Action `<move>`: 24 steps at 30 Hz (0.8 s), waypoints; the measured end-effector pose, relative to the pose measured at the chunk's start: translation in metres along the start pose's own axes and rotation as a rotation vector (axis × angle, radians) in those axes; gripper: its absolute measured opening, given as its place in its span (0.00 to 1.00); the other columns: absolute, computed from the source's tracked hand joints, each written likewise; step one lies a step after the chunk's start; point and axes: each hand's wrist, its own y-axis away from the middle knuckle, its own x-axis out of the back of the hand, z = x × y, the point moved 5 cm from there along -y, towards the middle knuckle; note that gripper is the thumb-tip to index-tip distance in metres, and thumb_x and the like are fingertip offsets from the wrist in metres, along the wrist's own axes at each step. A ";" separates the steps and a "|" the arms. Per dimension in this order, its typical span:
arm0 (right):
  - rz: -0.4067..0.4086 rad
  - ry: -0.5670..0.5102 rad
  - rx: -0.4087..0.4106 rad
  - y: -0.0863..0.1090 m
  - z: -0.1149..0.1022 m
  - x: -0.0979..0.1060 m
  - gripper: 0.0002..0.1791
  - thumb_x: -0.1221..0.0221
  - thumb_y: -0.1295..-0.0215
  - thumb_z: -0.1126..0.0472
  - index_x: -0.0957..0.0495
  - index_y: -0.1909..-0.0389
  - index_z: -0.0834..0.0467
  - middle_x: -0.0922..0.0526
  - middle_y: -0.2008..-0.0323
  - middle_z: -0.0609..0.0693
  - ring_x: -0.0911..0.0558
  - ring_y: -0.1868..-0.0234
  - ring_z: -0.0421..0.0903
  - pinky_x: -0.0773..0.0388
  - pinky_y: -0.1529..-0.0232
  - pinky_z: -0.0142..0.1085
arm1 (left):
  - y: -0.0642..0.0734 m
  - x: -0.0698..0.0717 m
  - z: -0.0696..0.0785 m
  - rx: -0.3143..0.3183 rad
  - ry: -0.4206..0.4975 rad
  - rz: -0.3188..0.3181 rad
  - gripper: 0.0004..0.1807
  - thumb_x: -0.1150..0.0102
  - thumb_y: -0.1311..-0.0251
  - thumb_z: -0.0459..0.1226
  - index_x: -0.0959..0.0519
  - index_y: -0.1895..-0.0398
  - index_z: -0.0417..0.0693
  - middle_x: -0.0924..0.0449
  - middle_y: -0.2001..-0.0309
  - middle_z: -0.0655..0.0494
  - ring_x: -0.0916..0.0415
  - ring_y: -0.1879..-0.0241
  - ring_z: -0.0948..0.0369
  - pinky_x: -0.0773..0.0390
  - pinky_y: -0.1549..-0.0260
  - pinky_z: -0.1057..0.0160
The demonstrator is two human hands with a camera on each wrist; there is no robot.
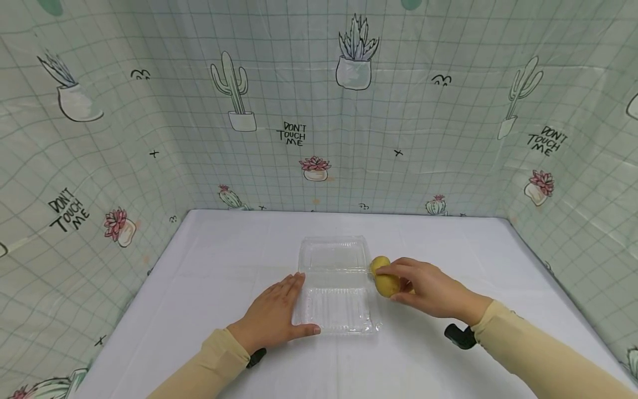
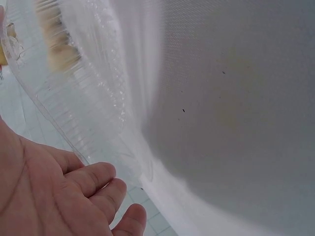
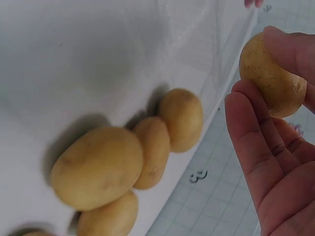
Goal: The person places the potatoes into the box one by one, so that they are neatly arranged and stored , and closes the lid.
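Note:
A clear plastic clamshell box (image 1: 339, 311) lies opened out on the white table, its lid (image 1: 333, 252) folded back to the far side. My left hand (image 1: 274, 313) rests at the box's left side, fingers extended and thumb along the near edge. In the left wrist view its fingers (image 2: 101, 174) lie beside the ribbed plastic. Right of the box, my right hand (image 1: 431, 288) pinches a yellow-brown potato (image 3: 268, 73) between thumb and fingers. Several loose potatoes (image 3: 98, 167) sit close together on the table in the right wrist view; my right hand mostly hides them from the head view.
White cloth covers the table (image 1: 224, 249). A curtain (image 1: 319, 111) with a grid and cactus print stands behind and on both sides. A dark band piece (image 1: 459, 336) is at the right wrist.

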 end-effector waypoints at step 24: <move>-0.158 -0.010 0.005 -0.061 -0.026 -0.053 0.25 0.32 0.37 0.63 0.22 0.38 0.55 0.20 0.48 0.46 0.22 0.61 0.39 0.21 0.59 0.31 | -0.001 -0.001 0.001 -0.001 -0.004 -0.009 0.61 0.49 0.43 0.73 0.45 0.24 0.32 0.43 0.26 0.39 0.44 0.28 0.46 0.39 0.32 0.48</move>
